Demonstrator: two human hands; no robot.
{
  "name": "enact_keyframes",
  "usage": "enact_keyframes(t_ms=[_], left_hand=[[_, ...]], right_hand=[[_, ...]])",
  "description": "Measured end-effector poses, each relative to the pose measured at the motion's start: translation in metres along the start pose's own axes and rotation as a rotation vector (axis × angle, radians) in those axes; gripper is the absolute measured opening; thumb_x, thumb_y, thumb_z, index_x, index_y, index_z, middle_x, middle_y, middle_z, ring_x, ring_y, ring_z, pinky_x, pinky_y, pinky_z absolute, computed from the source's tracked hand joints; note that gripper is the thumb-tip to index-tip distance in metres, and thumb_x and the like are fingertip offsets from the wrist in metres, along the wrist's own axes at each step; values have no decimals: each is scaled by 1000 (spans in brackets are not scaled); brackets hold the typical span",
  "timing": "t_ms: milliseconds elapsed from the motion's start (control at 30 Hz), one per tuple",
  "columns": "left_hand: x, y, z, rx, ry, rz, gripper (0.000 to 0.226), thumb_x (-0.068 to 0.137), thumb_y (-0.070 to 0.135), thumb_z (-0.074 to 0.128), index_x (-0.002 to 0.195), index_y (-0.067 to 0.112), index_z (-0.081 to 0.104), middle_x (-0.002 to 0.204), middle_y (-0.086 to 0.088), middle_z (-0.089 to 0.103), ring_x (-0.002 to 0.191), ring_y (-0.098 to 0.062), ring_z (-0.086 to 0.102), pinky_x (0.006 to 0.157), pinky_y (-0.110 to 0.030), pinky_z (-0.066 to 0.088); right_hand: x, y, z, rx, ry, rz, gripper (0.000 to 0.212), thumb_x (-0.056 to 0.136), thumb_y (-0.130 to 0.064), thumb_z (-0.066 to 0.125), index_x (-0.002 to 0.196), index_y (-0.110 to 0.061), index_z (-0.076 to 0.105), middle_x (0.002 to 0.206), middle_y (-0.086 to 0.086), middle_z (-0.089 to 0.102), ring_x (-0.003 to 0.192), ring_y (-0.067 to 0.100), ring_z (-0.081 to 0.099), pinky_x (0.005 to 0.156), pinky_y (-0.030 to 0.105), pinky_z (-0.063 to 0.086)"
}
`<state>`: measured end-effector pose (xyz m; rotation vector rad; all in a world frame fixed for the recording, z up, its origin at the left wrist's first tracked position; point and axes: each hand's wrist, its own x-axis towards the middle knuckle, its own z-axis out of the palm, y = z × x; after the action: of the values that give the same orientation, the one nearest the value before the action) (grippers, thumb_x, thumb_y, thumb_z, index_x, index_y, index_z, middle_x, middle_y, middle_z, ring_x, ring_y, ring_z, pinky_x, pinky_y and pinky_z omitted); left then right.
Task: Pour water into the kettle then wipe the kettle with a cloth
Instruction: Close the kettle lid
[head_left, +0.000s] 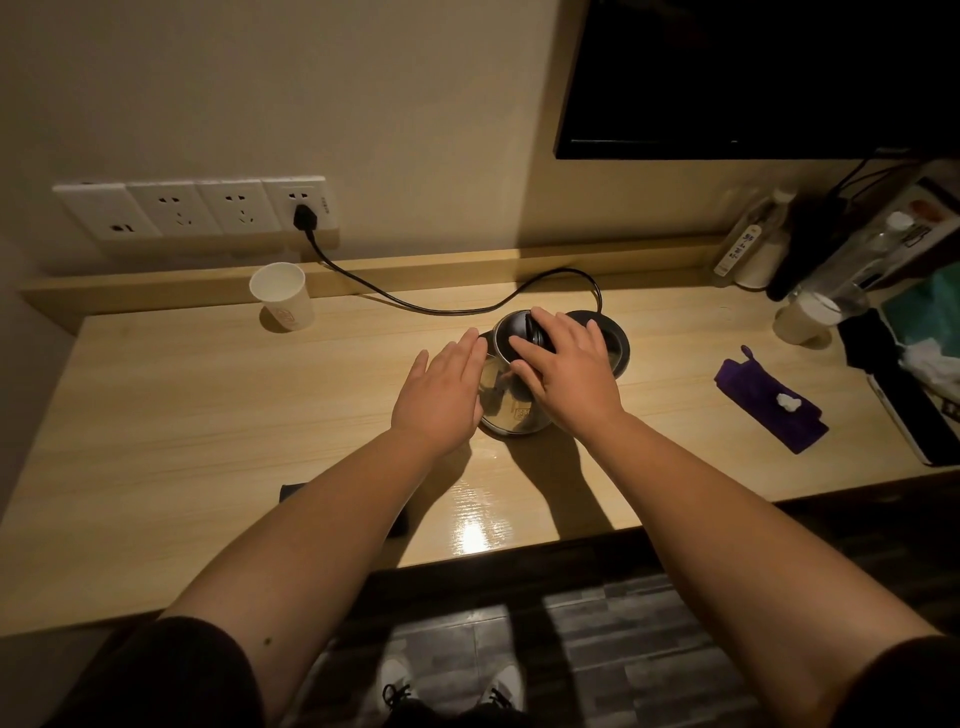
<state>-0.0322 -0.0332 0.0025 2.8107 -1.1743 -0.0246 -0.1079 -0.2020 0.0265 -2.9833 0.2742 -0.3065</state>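
A steel kettle stands mid-table, its dark mouth showing. My left hand lies flat against the kettle's left side, fingers straight and together. My right hand rests over the kettle's top, fingers around the black lid, which stands tilted up. The black base sits just behind the kettle on the right, its cord running to a wall socket. A purple cloth lies flat to the right, apart from both hands. A white paper cup stands at the back left.
Clear bottles and another cup crowd the back right corner beside a black tray. A dark object lies partly hidden under my left forearm. A dark screen hangs above. The table's front edge is close.
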Motion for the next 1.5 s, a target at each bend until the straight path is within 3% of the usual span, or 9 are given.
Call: enact_keyframes(t_ms=[300,633,1000,1067,1200,1300,1400,1500], left_hand=[[0,-4,-3,24,-19,23,75,95,35,51,152,19,6,161,-4,4,146,-23,14,117,-47,16],[-1,-29,-3,37,-50,-11,75,96,36,47,153,20,0,162,-2,0,147,-23,6,116,-46,10],[-113,-98,31,-17,-200,-206,64,97,32,37,153,15,10,161,-3,6,146,-19,8,117,-39,7],[-130,-106,37,-20,-232,-221,63,98,33,36,153,15,11,161,-3,6,146,-20,8,117,-39,8],[-153,-114,51,-22,-276,-202,63,98,37,36,152,15,14,161,-5,5,146,-22,9,116,-41,10],[-163,-115,62,-34,-311,-191,65,96,39,38,152,14,15,161,-6,8,146,-24,9,116,-42,11],[-166,-116,71,-11,-332,-138,67,96,41,38,152,13,15,160,-7,11,145,-26,10,116,-43,11],[-165,-116,81,2,-337,-62,69,97,45,33,153,12,9,161,-8,7,146,-25,5,117,-43,6]], right_hand=[[0,-1,2,-44,-25,0,40,100,-46,45,133,-30,59,153,7,41,138,33,36,114,55,19],[1,-20,3,-175,-63,-4,45,100,-52,35,141,-38,46,155,5,36,137,31,35,102,51,31],[0,-41,-1,-223,-102,75,50,101,-51,30,150,-38,27,158,9,25,135,35,31,102,50,30],[-5,-49,-2,-181,-37,63,55,99,-51,39,150,-32,29,157,14,26,139,37,28,106,52,28],[-33,-86,15,-58,51,-129,52,94,-41,52,142,-21,47,150,18,39,140,38,31,113,58,20],[-59,-117,47,33,-140,-213,42,97,-36,50,134,-16,57,145,15,48,138,36,36,114,54,22],[-79,-135,83,48,-377,-271,47,99,-36,47,140,-15,49,149,11,44,140,33,33,114,49,22],[-86,-145,106,47,-435,-313,54,95,-36,50,142,-10,45,149,15,44,137,35,38,110,49,28]])
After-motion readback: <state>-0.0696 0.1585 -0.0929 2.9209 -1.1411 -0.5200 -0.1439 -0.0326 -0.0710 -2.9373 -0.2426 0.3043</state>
